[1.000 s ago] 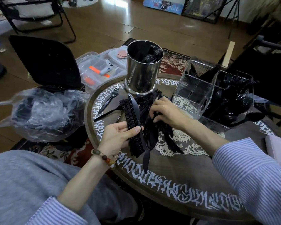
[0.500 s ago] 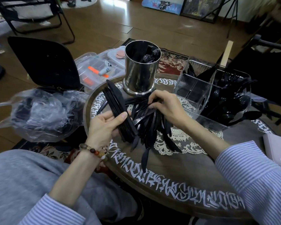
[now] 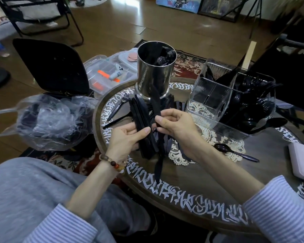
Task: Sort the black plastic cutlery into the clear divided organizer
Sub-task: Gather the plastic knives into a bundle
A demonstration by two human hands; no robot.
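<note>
My left hand (image 3: 127,137) grips a stacked bundle of black plastic knives (image 3: 142,123) above the round table. Beside it, my right hand (image 3: 174,126) pinches one long black knife (image 3: 156,106) held upright over the loose pile of cutlery (image 3: 167,144). The clear divided organizer (image 3: 216,99) stands at the right rear; its right compartments are full of black spoons (image 3: 253,106), its near left one looks empty. Two black forks (image 3: 118,109) lie on the table's left rim. A lone spoon (image 3: 235,152) lies on the lace doily.
A steel cylinder (image 3: 154,72) holding black cutlery stands at the table's (image 3: 200,181) far edge. Left of the table sit a crumpled clear plastic bag (image 3: 49,121), an open black case (image 3: 53,67) and a clear parts box (image 3: 109,74). A pale box (image 3: 302,160) lies at right.
My right hand has lifted off the pile with a single knife and moved toward the bundle. My left hand has turned the bundle more upright and brought it to the right.
</note>
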